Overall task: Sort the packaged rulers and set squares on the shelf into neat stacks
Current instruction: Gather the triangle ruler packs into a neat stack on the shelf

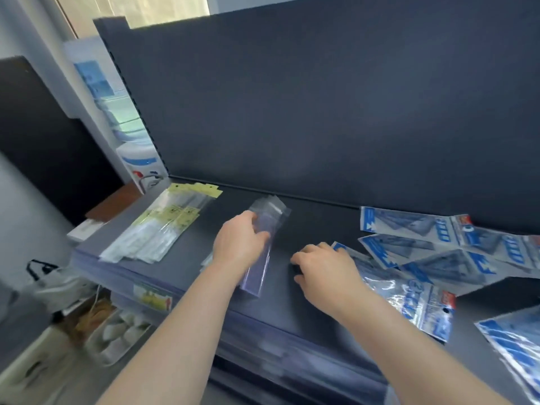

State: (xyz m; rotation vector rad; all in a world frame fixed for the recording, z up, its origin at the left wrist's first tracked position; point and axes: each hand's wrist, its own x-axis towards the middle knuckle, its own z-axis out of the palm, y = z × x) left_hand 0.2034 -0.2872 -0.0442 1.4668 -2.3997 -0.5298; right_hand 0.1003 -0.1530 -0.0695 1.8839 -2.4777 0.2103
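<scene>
Mid-sort. Left hand (239, 244) grips 1 clear ruler pack (263, 258) over mid shelf. Right hand (324, 270) has fingers bent down at the edge of the blue set-square packs (423, 249); can't tell if it's gripping anything. Next, prob.: pack goes left by the yellow-tag ruler stack (163, 226), edges squared. Blue packs are scattered right, unsorted. Shelf (321, 223) is dark grey w/ tall back panel (321, 97). Bins (114, 334) sit below, near left.
</scene>
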